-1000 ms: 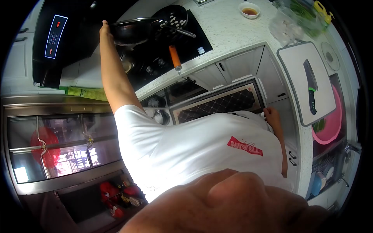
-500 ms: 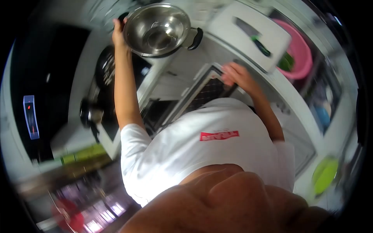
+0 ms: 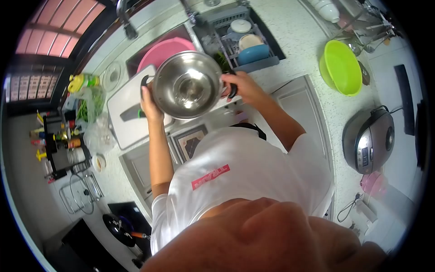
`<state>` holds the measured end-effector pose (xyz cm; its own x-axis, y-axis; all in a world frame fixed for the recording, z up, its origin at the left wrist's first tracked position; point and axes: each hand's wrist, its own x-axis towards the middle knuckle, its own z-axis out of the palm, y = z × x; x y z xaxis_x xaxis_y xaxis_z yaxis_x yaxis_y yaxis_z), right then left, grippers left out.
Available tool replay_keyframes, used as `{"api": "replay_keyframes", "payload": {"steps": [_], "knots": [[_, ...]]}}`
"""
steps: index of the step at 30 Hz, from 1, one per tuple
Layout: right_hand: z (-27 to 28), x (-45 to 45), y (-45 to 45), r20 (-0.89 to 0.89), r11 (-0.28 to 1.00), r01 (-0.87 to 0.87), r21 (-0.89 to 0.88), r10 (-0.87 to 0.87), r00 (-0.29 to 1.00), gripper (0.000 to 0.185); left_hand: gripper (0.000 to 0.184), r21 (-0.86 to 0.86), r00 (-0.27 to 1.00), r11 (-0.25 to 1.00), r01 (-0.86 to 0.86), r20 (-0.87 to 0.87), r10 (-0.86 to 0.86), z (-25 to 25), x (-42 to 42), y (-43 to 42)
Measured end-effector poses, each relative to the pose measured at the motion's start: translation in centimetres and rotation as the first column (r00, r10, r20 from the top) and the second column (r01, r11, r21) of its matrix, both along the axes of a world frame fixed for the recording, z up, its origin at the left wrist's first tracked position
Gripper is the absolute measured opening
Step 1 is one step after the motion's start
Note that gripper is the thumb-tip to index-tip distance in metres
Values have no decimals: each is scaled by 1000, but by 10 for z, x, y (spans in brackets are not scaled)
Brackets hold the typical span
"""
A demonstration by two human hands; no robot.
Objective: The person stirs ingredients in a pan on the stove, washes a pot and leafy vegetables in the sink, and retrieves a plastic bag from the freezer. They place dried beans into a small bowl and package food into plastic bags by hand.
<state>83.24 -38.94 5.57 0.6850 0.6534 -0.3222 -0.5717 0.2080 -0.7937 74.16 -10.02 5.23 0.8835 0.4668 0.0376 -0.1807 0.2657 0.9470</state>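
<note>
**Left hand [image 3: 152,106] and right hand [image 3: 244,88] hold a pot [image 3: 188,86]**

Both hands are curled round the pot at its two black handles [image 3: 234,90], one on each side; some fingers are hidden. Holding both sides likely stops the wide pot from tipping. The pot looks held up in front of the person, mouth up, near the pink tub [image 3: 170,46] in the sink [image 3: 181,32]. Shine makes it hard to tell if water is inside. A knife [image 3: 130,114] lies on the board [image 3: 135,133] by the left hand, perhaps to keep its blade off the counter [image 3: 294,45].
</note>
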Motion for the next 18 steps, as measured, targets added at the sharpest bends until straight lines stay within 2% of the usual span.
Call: {"api": "replay_keyframes", "payload": {"steps": [2,3,5,6,9,10,13,15,17,18], "knots": [[-4,27,-44,47,990,140,13,-141,989,32,47,24,985,986,166,52,-167,-5,38,-30],[-8,43,-65,72,976,215,20,-216,974,32,39,126,958,962,242,124,-257,-11,56,-38],[-13,69,-103,61,932,360,36,-361,930,33,28,120,964,960,253,52,-261,-12,71,-63],[-14,82,-118,27,903,428,44,-429,903,34,19,85,974,971,223,18,-225,-13,74,-73],[-19,120,-152,-9,788,611,70,-612,790,32,18,55,971,979,194,-156,-184,-27,70,-79],[-26,131,-158,-15,753,653,76,-654,756,30,17,69,973,988,136,-199,-120,-33,66,-79],[-73,180,-181,44,699,703,135,-713,700,25,18,54,927,997,63,-372,-39,-48,41,-65],[-107,212,-192,106,643,762,80,-766,635,30,19,108,901,994,-35,-426,78,-50,25,-59],[-124,235,-204,-28,640,749,174,-757,653,33,18,211,876,975,-73,-454,164,-45,11,-56],[-136,249,-207,24,610,782,129,-790,612,34,18,182,869,972,-151,-445,218,-50,3,-54]]}}
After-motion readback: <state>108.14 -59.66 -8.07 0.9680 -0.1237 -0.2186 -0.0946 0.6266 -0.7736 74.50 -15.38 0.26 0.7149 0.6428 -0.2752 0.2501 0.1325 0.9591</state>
